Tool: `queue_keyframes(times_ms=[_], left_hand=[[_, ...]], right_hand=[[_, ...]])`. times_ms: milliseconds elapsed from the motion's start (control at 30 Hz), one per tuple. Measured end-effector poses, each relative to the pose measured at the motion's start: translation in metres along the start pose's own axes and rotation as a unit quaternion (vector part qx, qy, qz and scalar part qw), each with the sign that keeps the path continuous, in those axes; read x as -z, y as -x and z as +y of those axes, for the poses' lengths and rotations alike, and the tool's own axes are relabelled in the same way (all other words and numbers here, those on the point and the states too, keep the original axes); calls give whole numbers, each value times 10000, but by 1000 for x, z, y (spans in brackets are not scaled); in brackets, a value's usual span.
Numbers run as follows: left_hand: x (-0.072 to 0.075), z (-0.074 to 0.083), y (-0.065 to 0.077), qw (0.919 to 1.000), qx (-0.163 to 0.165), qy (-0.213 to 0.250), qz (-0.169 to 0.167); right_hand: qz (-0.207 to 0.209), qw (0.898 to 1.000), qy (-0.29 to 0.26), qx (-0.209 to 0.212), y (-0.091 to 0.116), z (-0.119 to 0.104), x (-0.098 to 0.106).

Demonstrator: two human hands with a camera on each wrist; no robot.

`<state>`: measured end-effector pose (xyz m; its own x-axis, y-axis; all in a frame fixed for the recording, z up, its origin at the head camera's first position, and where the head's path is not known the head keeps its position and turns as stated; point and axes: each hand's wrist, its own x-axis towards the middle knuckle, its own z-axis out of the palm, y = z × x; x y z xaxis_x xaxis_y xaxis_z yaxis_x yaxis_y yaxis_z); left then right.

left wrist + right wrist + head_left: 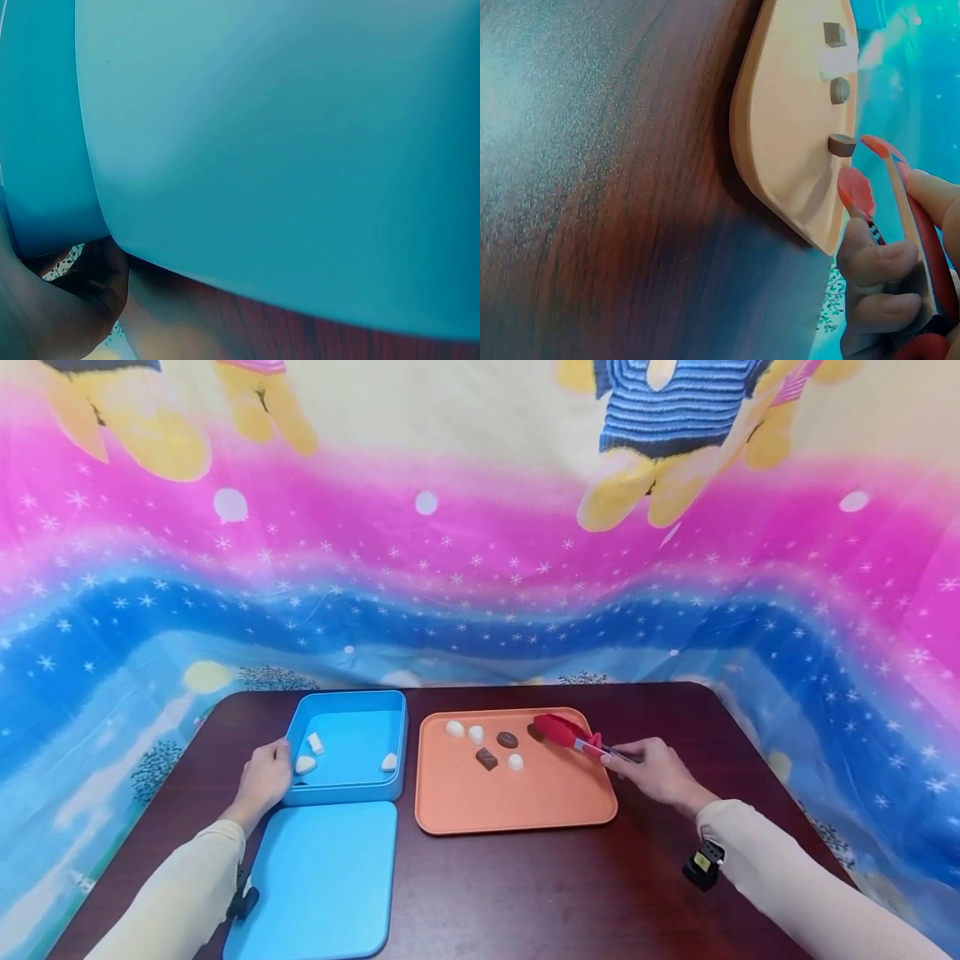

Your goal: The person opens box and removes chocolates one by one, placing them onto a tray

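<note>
My left hand [264, 779] grips the left wall of a blue box [348, 794]. In the left wrist view its curled fingers [112, 281] are at the lower edge. Inside the box lie a white block [315, 743] and two white rounded pieces, at the left and right. My right hand [660, 772] holds red-tipped tongs [558, 731] over the back right of an orange tray [510, 806]. In the right wrist view the tong tips stand apart, right beside a brown chocolate [841, 145]. Other chocolates, an oval one [507, 740] and a ridged block [487, 758], lie on the tray.
Several white pieces, one of them a round one [454, 728], also sit on the tray. A flat blue lid [322, 877] lies in front of the box. All stand on a dark wooden table [487, 893], with a patterned cloth [480, 568] hanging behind and beside it.
</note>
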<state>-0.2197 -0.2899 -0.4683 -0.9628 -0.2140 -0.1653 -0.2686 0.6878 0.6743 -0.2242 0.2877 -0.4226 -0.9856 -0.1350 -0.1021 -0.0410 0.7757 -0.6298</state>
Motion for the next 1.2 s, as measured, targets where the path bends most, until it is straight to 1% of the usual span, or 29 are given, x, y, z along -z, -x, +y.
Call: queue_keyframes(times_ms=[100, 200, 300, 433, 567, 700, 933, 1200], left_hand=[[0, -1, 0, 10000, -3, 33, -41], [1, -1, 0, 10000, 2, 54, -64], [1, -1, 0, 10000, -4, 51, -60], [0, -1, -1, 10000, -29, 31, -49], [0, -1, 0, 10000, -50, 35, -10], [1, 0, 0, 9999, -25, 56, -82], [0, 1, -1, 10000, -28, 16, -41], [0, 1, -1, 10000, -42, -22, -48]], right_hand=[[-214, 9996, -140, -122, -1, -1, -3], [-224, 9997, -102, -11, -1, -3, -5], [40, 9995, 293, 121, 0, -6, -7], [376, 9945, 970, 148, 5, -10, -9], [444, 9906, 1279, 169, 12, -10, -10], [429, 9901, 1328, 147, 15, -7, -10], [188, 9915, 1290, 44, 16, -5, -12], [341, 9924, 1173, 145, 14, -5, -11]])
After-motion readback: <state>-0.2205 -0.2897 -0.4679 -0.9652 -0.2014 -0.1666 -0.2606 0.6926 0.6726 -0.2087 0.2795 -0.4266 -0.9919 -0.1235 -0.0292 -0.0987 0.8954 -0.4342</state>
